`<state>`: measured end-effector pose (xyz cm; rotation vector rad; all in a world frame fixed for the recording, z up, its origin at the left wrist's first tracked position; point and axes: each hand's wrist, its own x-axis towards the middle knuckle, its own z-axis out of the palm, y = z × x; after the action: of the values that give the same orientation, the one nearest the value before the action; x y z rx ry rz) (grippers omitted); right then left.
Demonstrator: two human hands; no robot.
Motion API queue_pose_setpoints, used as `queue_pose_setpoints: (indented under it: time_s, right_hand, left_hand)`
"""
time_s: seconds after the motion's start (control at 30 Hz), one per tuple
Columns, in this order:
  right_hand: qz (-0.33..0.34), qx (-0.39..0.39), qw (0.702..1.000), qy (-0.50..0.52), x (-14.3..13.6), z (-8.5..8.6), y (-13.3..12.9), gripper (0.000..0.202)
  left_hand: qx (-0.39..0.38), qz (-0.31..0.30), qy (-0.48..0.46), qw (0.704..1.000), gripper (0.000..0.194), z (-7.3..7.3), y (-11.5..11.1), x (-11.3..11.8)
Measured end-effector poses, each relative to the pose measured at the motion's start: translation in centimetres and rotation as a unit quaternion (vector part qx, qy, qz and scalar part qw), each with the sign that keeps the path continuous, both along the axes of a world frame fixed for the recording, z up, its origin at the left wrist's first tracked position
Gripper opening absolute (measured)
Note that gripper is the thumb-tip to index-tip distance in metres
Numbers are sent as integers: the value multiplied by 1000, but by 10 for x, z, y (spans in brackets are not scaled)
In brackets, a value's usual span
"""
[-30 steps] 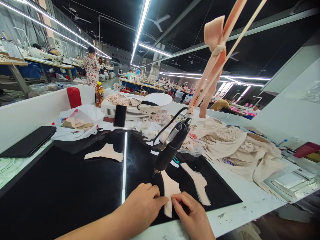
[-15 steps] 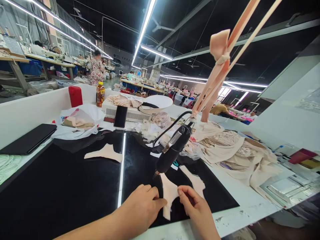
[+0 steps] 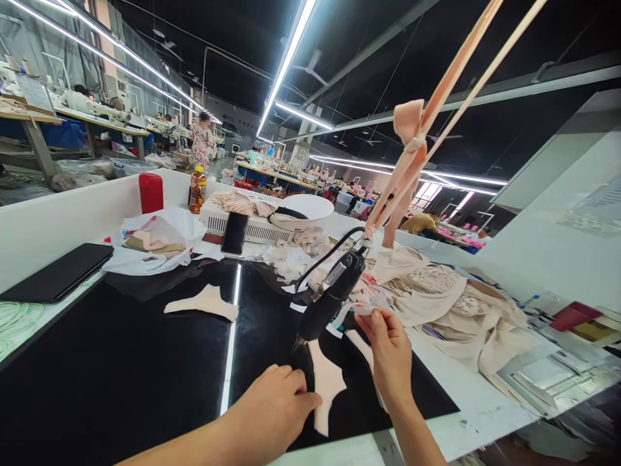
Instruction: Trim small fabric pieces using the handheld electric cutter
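Note:
A pale pink fabric piece lies on the black glossy board. My left hand is curled at its left edge, thumb and fingertips pressed together there. Above the board to the right, my right hand pinches a small translucent scrap. Under that hand is a second pink piece, partly hidden. A third piece rests farther left. The black handheld tool hangs from pink straps, its tip just above the nearest piece.
Behind the board are a phone, a white plastic bag, a bottle and a red container. Beige garments are heaped at right. A black flat case lies left. People are in the background.
My right hand has left the fabric piece's right edge and moved up and away, now with a translucent scrap between its fingers. My left hand has stayed at the piece's left edge.

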<state>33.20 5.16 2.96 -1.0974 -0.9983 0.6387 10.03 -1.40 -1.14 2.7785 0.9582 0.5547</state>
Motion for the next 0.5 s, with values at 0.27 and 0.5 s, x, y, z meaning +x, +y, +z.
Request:
queue_pose_setpoints:
  time_s: [0.27,0.5]
  right_hand:
    - [11,114,991,67,-15,23,-47,30]
    - [128,-4,986,104,-50,-6,-106,31]
  left_hand:
    - [-57,1,-11,998,31,1,1,-3]
    - [-346,0,-288,893,33,6,14,-7]
